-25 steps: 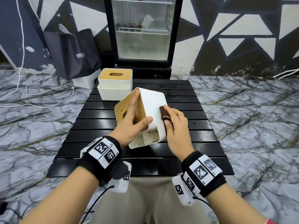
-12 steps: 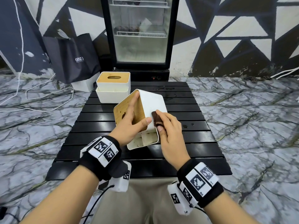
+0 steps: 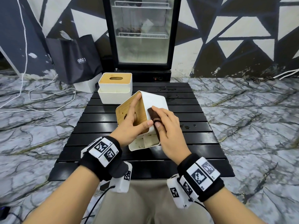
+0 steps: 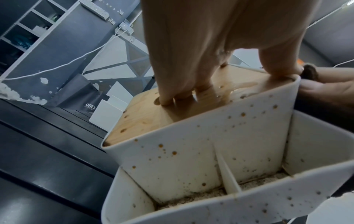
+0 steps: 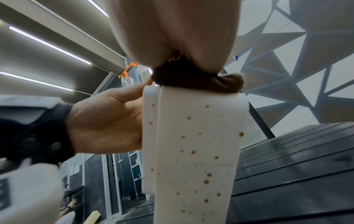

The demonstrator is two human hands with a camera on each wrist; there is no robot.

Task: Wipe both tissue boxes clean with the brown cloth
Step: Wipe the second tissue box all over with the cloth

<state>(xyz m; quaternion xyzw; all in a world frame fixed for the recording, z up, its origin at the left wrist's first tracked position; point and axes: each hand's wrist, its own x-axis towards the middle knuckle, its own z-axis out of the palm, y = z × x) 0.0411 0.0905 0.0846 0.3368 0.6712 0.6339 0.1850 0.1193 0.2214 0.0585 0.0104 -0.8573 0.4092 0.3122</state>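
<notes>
A white tissue box with a wooden lid (image 3: 156,102) is tilted on its side above the black slatted table (image 3: 100,117). My left hand (image 3: 135,125) grips it, fingers hooked in the lid slot and thumb over the lid's edge. Brown spots speckle its white walls (image 4: 191,151) (image 5: 193,151). My right hand (image 3: 165,126) holds the folded brown cloth (image 3: 153,116) (image 5: 193,78) and presses it against the box's upturned white side. A second tissue box (image 3: 115,90), also white with a wooden lid, stands upright at the table's far left.
A glass-door fridge (image 3: 142,34) stands behind the table. A dark shopping bag (image 3: 76,59) and a white box (image 3: 85,85) sit on the marble floor at the back left, with white cables (image 3: 48,97) beside them. Wet marks dot the table's right side (image 3: 187,126).
My right hand has slid the brown cloth a little left along the box's side, toward the lid edge. The left hand keeps its grip on the tilted box.
</notes>
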